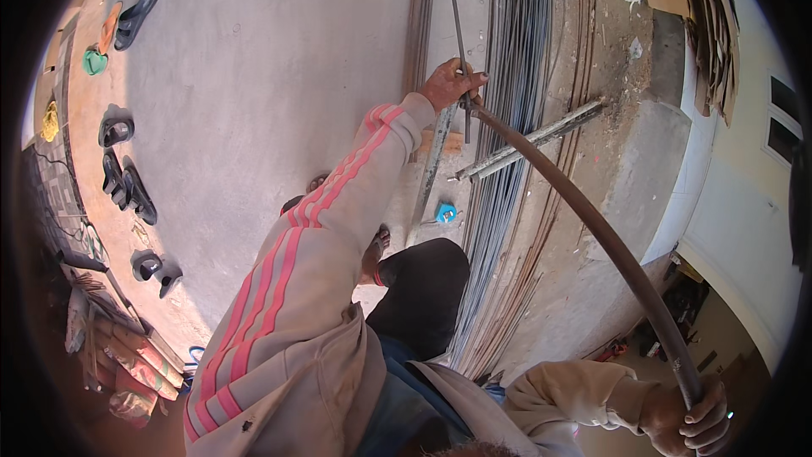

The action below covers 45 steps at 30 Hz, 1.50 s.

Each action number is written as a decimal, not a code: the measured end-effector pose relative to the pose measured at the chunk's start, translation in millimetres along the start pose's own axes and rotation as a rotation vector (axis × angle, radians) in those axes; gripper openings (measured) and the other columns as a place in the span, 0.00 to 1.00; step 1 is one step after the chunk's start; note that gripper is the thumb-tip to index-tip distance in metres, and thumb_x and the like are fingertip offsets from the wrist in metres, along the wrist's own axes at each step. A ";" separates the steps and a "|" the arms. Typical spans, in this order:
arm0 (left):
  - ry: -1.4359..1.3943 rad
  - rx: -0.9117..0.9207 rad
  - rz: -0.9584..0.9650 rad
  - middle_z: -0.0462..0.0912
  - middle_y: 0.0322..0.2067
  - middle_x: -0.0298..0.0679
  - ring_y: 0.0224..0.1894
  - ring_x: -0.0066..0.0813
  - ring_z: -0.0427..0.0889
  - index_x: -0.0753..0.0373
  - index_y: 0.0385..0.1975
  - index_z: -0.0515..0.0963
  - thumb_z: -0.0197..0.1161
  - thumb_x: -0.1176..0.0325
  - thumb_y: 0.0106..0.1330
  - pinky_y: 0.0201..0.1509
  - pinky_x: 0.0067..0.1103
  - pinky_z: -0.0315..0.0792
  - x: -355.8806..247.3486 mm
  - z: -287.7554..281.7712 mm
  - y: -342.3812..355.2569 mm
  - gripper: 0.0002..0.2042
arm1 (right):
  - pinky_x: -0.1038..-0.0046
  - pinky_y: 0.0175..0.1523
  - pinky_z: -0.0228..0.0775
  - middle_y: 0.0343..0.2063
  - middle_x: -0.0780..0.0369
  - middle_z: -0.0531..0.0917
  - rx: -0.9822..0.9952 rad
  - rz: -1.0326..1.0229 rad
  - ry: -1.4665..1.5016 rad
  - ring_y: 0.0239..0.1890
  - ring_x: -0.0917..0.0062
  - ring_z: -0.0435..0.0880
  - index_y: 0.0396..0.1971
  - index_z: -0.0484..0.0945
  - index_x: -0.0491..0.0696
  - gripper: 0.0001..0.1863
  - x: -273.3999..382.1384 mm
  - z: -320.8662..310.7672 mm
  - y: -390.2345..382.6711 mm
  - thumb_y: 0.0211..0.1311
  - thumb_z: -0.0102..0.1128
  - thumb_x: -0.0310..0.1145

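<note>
Diagonally, pipe runs up-L, R grip clasping btm pt, L grip holding rod.

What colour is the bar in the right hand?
The bar is brown, clearest in the head view.

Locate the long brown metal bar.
In the head view's right half, the long brown metal bar runs from the right hand, lower right, up to beside the left hand.
</note>
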<state>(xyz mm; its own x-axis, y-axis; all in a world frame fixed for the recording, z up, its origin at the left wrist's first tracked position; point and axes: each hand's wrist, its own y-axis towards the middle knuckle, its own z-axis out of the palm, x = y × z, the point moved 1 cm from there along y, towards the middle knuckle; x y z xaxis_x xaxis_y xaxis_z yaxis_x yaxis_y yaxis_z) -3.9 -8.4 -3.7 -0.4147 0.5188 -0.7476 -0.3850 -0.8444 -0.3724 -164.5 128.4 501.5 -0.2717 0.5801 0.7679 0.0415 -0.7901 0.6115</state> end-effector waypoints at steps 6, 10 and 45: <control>0.014 0.002 -0.139 0.76 0.25 0.36 0.33 0.32 0.84 0.61 0.35 0.70 0.68 0.59 0.65 0.43 0.28 0.77 -9.7 8.1 2.1 0.15 | 0.68 0.27 0.64 0.13 0.74 0.61 -0.325 0.204 -0.422 0.15 0.86 0.62 0.17 0.62 0.57 0.26 53.7 -16.3 -6.1 0.75 0.42 0.55; 0.017 -0.015 -0.199 0.75 0.25 0.34 0.34 0.31 0.84 0.60 0.33 0.72 0.68 0.58 0.65 0.44 0.28 0.76 -8.8 16.3 -1.1 0.14 | 0.77 0.41 0.66 0.21 0.68 0.67 -0.176 0.668 -0.716 0.26 0.82 0.72 0.28 0.71 0.51 0.20 104.6 -36.0 15.6 0.69 0.51 0.53; 0.119 -0.029 -0.084 0.79 0.24 0.36 0.29 0.28 0.85 0.63 0.33 0.72 0.70 0.49 0.62 0.35 0.24 0.77 6.9 41.6 3.7 0.22 | 0.80 0.20 0.48 0.16 0.75 0.63 0.389 2.223 -1.217 0.17 0.89 0.58 0.31 0.71 0.49 0.10 99.6 25.6 81.8 0.72 0.57 0.36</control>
<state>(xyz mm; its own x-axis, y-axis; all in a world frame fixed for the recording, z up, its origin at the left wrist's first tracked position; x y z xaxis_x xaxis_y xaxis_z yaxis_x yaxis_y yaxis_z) -42.5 -2.4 12.6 -0.2806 0.5697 -0.7725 -0.3897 -0.8031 -0.4507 -163.6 126.6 632.9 0.7119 -0.6316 -0.3071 -0.5007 -0.1497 -0.8526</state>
